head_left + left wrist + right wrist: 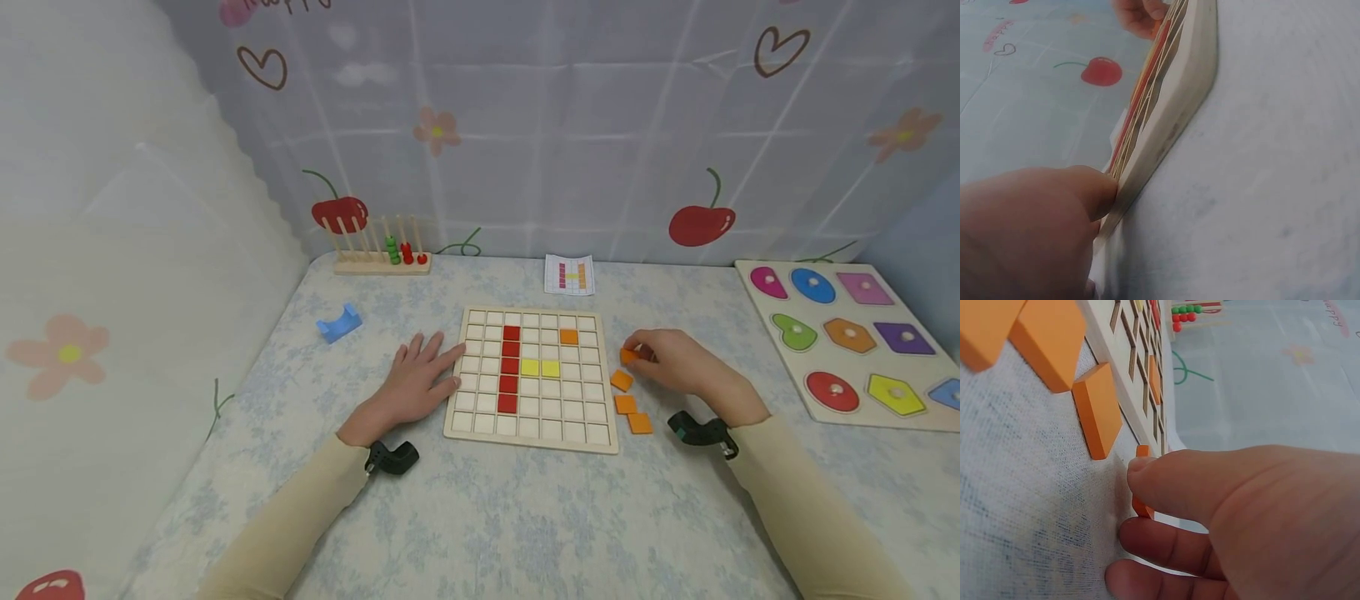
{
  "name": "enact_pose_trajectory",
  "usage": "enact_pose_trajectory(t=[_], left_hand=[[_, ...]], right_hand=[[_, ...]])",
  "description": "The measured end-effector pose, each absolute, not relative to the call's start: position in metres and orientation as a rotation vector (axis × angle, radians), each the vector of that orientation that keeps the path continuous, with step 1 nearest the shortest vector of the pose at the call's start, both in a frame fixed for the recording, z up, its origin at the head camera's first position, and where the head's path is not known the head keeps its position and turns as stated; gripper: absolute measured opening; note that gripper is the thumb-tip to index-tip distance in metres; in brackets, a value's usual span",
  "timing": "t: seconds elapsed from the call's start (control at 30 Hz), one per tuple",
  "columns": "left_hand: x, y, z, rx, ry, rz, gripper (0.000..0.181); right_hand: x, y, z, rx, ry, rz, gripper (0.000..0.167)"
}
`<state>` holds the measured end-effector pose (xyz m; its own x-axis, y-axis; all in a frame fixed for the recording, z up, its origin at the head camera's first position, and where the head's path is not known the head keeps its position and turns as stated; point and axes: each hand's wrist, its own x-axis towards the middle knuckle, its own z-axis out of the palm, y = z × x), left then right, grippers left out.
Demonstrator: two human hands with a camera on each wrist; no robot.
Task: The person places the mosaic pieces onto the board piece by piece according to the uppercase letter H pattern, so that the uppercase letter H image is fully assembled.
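Observation:
A wooden grid board (485,431) lies flat on the table, holding a column of several red tiles (509,366), two yellow tiles (540,367) and one orange tile (569,337). Fingers spread, my left hand (411,387) touches the board's left edge; the left wrist view shows its thumb on the frame. Just right of the board, my right hand (672,360) pinches an orange tile (1142,506) between thumb and fingers, close to the tabletop. Below it on the cloth lie three loose orange tiles (626,404).
A small pattern card (569,276) lies behind the board. At the back left stands a bead-peg counter (382,268), with a blue plastic piece (340,323) nearer. To the right lies a knobbed shape puzzle (806,329). A patterned curtain (540,150) hangs behind the table.

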<state>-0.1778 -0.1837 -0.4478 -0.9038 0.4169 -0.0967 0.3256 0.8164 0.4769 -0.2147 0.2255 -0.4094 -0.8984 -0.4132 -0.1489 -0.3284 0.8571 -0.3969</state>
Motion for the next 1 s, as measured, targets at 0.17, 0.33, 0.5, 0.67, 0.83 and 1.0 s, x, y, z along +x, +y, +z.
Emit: enact_pose_trajectory(t=[0.17,0.33,0.5,0.67,0.83,1.0], left_hand=[[-0.178,-0.1834,-0.4482,0.586,2.807,0.696,0.058],[-0.1787,-0.1842,-0.4479,0.595,2.803,0.69,0.059],[-0.1787,-0.186,-0.4458,0.605,2.797,0.696,0.059],[-0.1783,-0.1868,-0.4449,0.615,2.799,0.711,0.059],[-0.179,-0.186,-0.4467,0.609,2.806,0.701,0.058],[-0.1788,-0.1856,-0.4478,0.61,2.817,0.691,0.058]], right_hand=[[-0.2141,0.225,-0.4096,-0.554,2.805,-0.532,0.028],[-0.2142,0.2254,-0.4089,-0.549,2.802,-0.535,0.028],[-0.2148,0.2262,-0.4094,-0.557,2.803,-0.541,0.029],[-0.2152,0.2261,-0.4095,-0.571,2.806,-0.537,0.028],[-0.2147,0.2249,-0.4081,-0.576,2.805,-0.536,0.028],[-0.2153,0.2188,-0.4077,-0.575,2.81,-0.542,0.027]])
